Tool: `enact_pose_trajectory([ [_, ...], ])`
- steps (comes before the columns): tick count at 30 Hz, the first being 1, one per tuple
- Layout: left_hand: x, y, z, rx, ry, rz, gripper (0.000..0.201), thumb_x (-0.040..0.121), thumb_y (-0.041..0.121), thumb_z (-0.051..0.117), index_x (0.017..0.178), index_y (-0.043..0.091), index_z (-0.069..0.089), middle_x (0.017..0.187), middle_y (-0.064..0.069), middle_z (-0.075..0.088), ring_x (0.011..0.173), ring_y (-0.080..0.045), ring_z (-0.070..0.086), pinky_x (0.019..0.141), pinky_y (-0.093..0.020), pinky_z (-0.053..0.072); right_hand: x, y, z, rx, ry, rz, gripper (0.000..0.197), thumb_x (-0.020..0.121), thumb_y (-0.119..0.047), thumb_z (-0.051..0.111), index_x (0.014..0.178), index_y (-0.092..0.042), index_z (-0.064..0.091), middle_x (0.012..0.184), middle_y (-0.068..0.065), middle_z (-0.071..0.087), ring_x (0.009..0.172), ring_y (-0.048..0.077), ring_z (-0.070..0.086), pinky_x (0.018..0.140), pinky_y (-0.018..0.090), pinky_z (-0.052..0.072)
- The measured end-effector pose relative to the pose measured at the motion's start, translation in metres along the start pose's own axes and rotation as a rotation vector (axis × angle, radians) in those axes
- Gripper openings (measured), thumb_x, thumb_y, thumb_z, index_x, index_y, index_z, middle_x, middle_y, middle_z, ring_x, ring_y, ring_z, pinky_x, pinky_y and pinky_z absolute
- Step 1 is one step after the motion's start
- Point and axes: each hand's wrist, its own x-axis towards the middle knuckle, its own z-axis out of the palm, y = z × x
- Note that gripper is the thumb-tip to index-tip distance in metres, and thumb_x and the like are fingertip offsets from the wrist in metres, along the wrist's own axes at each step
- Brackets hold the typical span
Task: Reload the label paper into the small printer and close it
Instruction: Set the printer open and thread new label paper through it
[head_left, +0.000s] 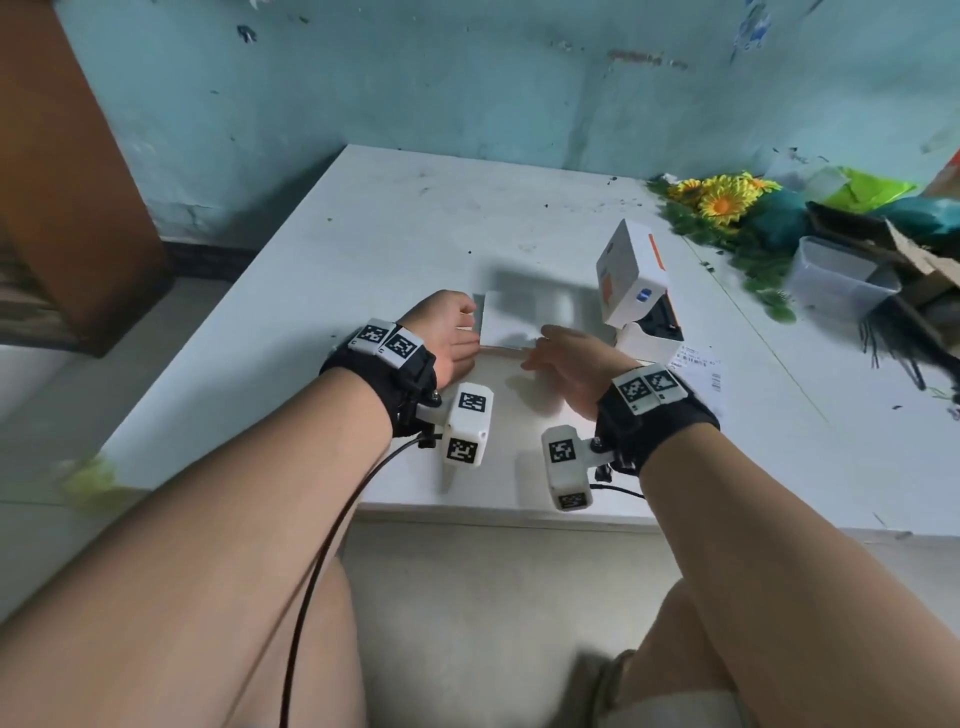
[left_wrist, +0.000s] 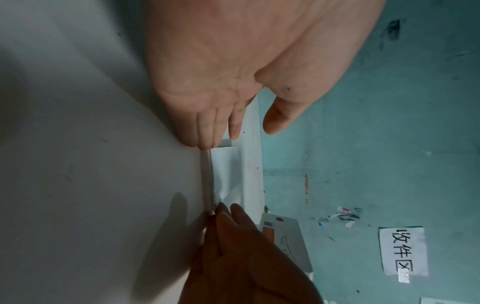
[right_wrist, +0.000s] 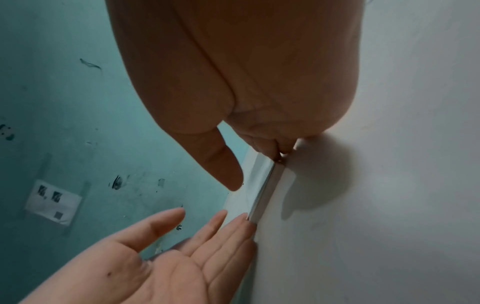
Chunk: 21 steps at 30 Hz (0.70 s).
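Left hand (head_left: 449, 332): fingers straight, tips touching the left end of the flat white box (head_left: 524, 325).
Right hand (head_left: 569, 358): fingers extended, tips at its right end, thumb free.

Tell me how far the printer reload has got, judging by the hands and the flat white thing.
Done: nothing clearly; no loaded paper shows. In hand: the left hand and right hand touch opposite ends of the flat white piece lying on the table, fingers straight, no grip yet. The white and orange box stands tilted beside it. Left: loading the paper and closing the printer.
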Motion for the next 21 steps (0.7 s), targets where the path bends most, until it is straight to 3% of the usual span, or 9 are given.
enact_pose_trajectory([
  [3, -0.017, 0.002, 0.004, 0.051, -0.024, 0.002, 0.025, 0.103, 0.031, 0.049, 0.112, 0.011, 0.062, 0.108, -0.011, 0.065, 0.107, -0.028, 0.058, 0.08, -0.035, 0.043, -0.034, -0.006, 0.001, 0.019, 0.01, -0.007, 0.032, 0.06, 0.004, 0.07, 0.089, -0.006, 0.063, 0.081, 0.004, 0.044, 0.086, 0.027, 0.042, 0.075, 0.04, 0.039],
  [5, -0.018, 0.0, 0.009, 0.078, -0.004, 0.004, 0.02, 0.103, 0.029, 0.049, 0.099, 0.013, 0.061, 0.102, -0.009, 0.064, 0.1, -0.026, 0.058, 0.082, -0.036, 0.042, -0.043, -0.009, 0.0, -0.025, 0.048, -0.014, 0.037, 0.076, 0.01, 0.068, 0.112, 0.0, 0.068, 0.082, 0.005, 0.045, 0.084, 0.027, 0.043, 0.075, 0.039, 0.036],
  [7, -0.015, -0.003, 0.013, 0.091, 0.027, 0.022, 0.019, 0.103, 0.028, 0.049, 0.097, 0.014, 0.06, 0.108, -0.01, 0.065, 0.097, -0.026, 0.06, 0.09, -0.038, 0.045, -0.041, -0.009, -0.005, -0.056, 0.041, -0.01, 0.048, 0.089, 0.011, 0.064, 0.128, -0.015, 0.063, 0.096, 0.005, 0.056, 0.088, 0.021, 0.053, 0.079, 0.032, 0.044],
  [9, -0.011, -0.004, 0.018, 0.091, 0.046, 0.053, 0.018, 0.102, 0.024, 0.048, 0.092, 0.017, 0.06, 0.108, -0.006, 0.067, 0.09, -0.027, 0.06, 0.089, -0.038, 0.046, -0.035, -0.009, -0.011, -0.011, 0.088, -0.035, 0.061, 0.089, 0.01, 0.065, 0.146, -0.008, 0.057, 0.114, 0.011, 0.065, 0.101, 0.023, 0.06, 0.087, 0.032, 0.047],
  [11, -0.005, -0.003, 0.02, 0.091, 0.074, 0.092, 0.018, 0.101, 0.019, 0.047, 0.087, 0.019, 0.059, 0.109, -0.003, 0.071, 0.08, -0.026, 0.061, 0.08, -0.035, 0.05, -0.029, -0.011, -0.015, -0.027, 0.172, -0.076, 0.065, 0.086, 0.001, 0.072, 0.148, -0.009, 0.058, 0.127, 0.014, 0.068, 0.104, 0.023, 0.064, 0.088, 0.033, 0.051],
  [14, 0.006, -0.001, 0.019, 0.119, 0.1, 0.123, 0.013, 0.101, 0.015, 0.05, 0.098, 0.016, 0.062, 0.114, -0.005, 0.075, 0.082, -0.024, 0.067, 0.067, -0.033, 0.059, -0.017, -0.012, -0.018, 0.0, 0.275, -0.076, 0.057, 0.081, -0.01, 0.075, 0.137, -0.007, 0.066, 0.121, 0.014, 0.069, 0.101, 0.025, 0.068, 0.084, 0.042, 0.055],
  [17, 0.018, 0.001, 0.012, 0.139, 0.081, 0.083, 0.01, 0.102, 0.018, 0.054, 0.104, 0.019, 0.064, 0.115, -0.003, 0.077, 0.094, -0.026, 0.066, 0.088, -0.04, 0.058, -0.005, -0.01, -0.019, 0.019, 0.305, -0.043, 0.009, 0.092, -0.007, 0.071, 0.093, 0.001, 0.074, 0.094, 0.015, 0.067, 0.082, 0.025, 0.061, 0.075, 0.039, 0.05],
  [19, 0.024, 0.003, 0.006, 0.084, 0.067, 0.04, 0.008, 0.1, 0.016, 0.055, 0.1, 0.018, 0.063, 0.116, -0.004, 0.078, 0.094, -0.026, 0.066, 0.092, -0.039, 0.057, 0.002, -0.01, -0.017, 0.007, 0.29, -0.018, 0.017, 0.096, -0.013, 0.073, 0.08, -0.008, 0.071, 0.096, 0.012, 0.073, 0.076, 0.02, 0.061, 0.078, 0.033, 0.055],
  [21, 0.026, 0.007, 0.004, 0.019, 0.051, 0.006, 0.009, 0.098, 0.014, 0.053, 0.095, 0.017, 0.06, 0.113, -0.004, 0.077, 0.092, -0.026, 0.066, 0.093, -0.038, 0.055, 0.006, -0.012, -0.018, 0.016, 0.281, -0.01, 0.017, 0.097, -0.019, 0.076, 0.083, -0.011, 0.07, 0.101, 0.009, 0.078, 0.073, 0.016, 0.062, 0.085, 0.031, 0.06],
])
